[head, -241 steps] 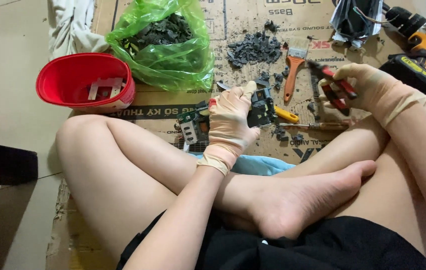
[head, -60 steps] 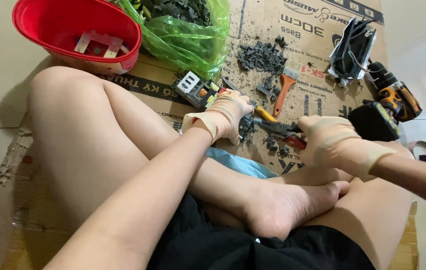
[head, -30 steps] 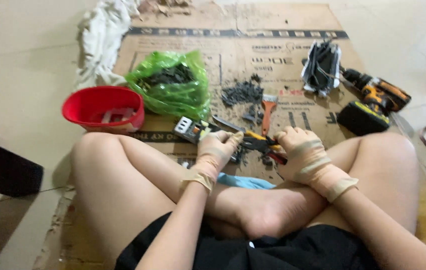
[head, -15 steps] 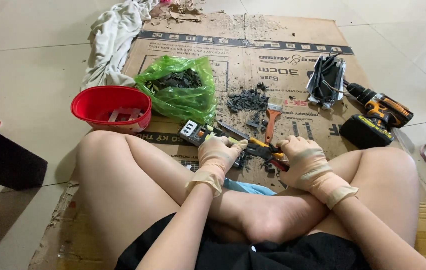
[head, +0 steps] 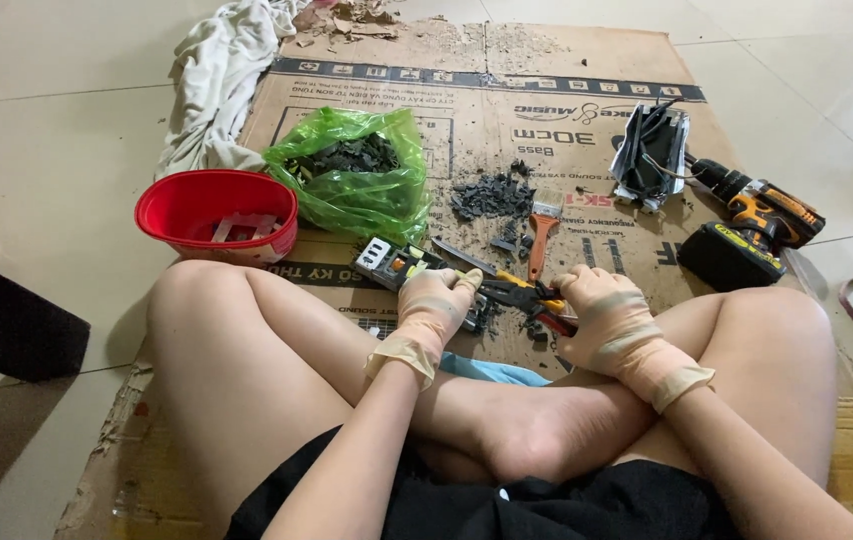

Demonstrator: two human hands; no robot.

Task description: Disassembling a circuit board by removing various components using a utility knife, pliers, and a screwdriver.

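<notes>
Head view, green circuit board (head: 394,264), yellow-red pliers (head: 527,296)

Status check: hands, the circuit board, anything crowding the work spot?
Left hand pinning circuit board on cardboard. Right hand gripping pliers at board's edge. Dark debris and brush close behind.

Flattened cardboard (head: 587,120) — red bowl (head: 215,212), green bag (head: 359,190), drill (head: 752,228).

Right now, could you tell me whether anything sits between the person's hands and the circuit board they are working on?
Nothing visible does. The left hand rests directly on the circuit board, and the right hand grips pliers whose tip reaches the board beside the left fingers.
</notes>
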